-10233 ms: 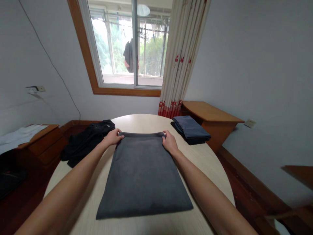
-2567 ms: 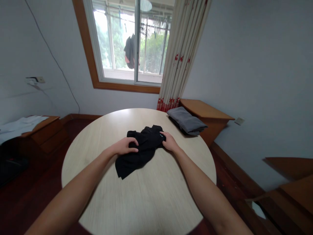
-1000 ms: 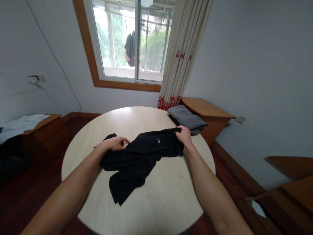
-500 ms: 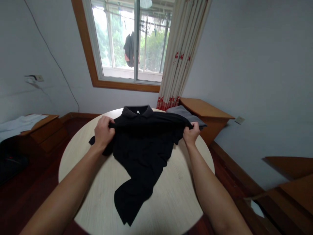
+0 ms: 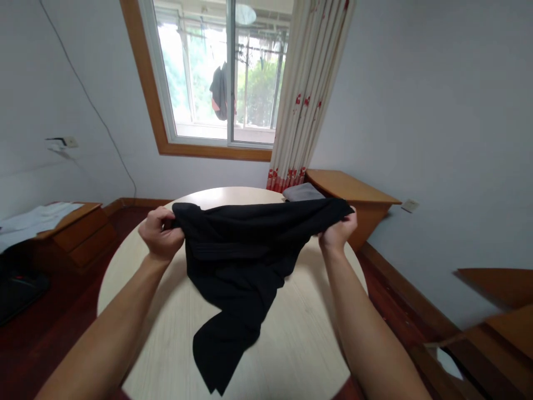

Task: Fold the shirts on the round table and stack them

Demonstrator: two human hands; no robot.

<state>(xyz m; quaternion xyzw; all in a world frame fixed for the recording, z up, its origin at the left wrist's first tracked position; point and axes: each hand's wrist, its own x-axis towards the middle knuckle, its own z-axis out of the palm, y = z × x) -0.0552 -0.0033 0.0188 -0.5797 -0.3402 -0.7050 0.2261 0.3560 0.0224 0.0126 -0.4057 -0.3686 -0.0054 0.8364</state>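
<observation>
A black collared shirt [image 5: 245, 233] is stretched sideways between my two hands above a round pale table [image 5: 166, 322]. My left hand [image 5: 161, 230] is closed on the shirt's upper left corner. On the other side, my right hand [image 5: 339, 229] grips the upper right end, its fingertips partly behind the cloth. The top edge is folded over toward me, and the collar is out of sight. Below, the fabric hangs in creases, and a sleeve-like end trails onto the tabletop near the front.
Grey folded cloth [image 5: 303, 192] lies at the table's far right edge, by a wooden cabinet [image 5: 353, 189]. A curtain [image 5: 306, 100] hangs beside the window [image 5: 220, 78]. At left stands a low wooden drawer unit [image 5: 83, 230] with white cloth on it.
Both hands have moved outward, pulling the shirt wider. Its collar, visible before at the top, has flipped over out of view. The grey cloth is less covered now.
</observation>
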